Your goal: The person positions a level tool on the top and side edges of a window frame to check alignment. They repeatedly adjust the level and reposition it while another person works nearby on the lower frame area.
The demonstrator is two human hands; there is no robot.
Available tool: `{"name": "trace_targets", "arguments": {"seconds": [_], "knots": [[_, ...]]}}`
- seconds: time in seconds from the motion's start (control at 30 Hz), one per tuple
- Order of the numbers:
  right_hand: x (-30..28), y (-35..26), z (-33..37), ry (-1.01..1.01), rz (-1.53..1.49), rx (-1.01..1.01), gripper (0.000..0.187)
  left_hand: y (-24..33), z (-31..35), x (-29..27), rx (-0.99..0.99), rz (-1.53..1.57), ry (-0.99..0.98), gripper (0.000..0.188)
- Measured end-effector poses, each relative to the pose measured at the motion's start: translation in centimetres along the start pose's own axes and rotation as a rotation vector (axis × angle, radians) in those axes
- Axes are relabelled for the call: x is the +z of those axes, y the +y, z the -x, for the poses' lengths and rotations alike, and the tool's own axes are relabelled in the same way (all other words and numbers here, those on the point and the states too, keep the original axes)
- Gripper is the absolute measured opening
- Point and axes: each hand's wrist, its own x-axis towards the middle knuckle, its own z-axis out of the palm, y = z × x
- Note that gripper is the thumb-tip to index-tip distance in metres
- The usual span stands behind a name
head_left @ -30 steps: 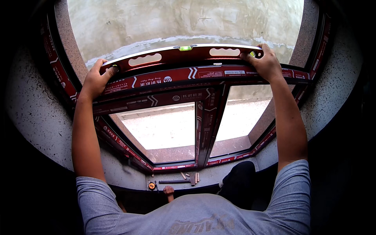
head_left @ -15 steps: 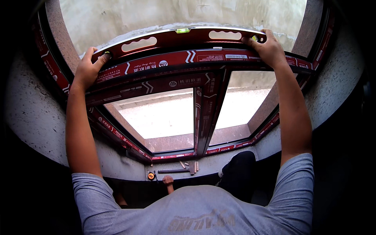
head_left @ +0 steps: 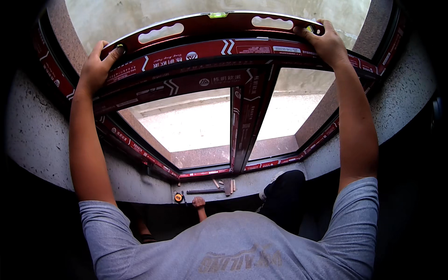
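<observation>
A long red spirit level (head_left: 238,24) with oval handle slots and a green vial at its middle lies along the window frame's horizontal bar (head_left: 210,52). My left hand (head_left: 94,67) grips its left end, thumb on the near face and fingers over the top edge. At the other end, my right hand (head_left: 329,45) clasps it the same way. Both arms reach forward, spread wide. The frame is dark, wrapped in red printed film, with two lower openings divided by an upright post (head_left: 252,121).
On the sill (head_left: 252,185) below lie a hammer (head_left: 227,187), small wooden wedges (head_left: 233,185) and an orange-black tape measure (head_left: 178,198). Another person's hand (head_left: 199,202) is at the sill's near edge. A dark-trousered leg (head_left: 285,193) is on the right. Speckled walls (head_left: 35,116) flank the window.
The view has tilted, so the level and frame sit higher and the sill has shifted upward. Both hands keep their hold on the level's ends.
</observation>
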Motion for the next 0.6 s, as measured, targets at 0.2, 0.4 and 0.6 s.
{"name": "trace_targets", "arguments": {"seconds": [0.2, 0.4, 0.6], "knots": [[0.6, 0.6, -0.4, 0.026, 0.042, -0.039, 0.129, -0.7, 0.0, -0.1, -0.016, -0.036, -0.017, 0.06], [0.6, 3.1, -3.0, 0.021, 0.009, -0.159, 0.115, -1.7, -0.4, -1.0, 0.083, -0.121, -0.024, 0.057], [1.5, 7.0, -6.2, -0.103, -0.125, -0.186, 0.095, 6.3, 3.4, 1.3, -0.078, 0.085, 0.048, 0.067]]}}
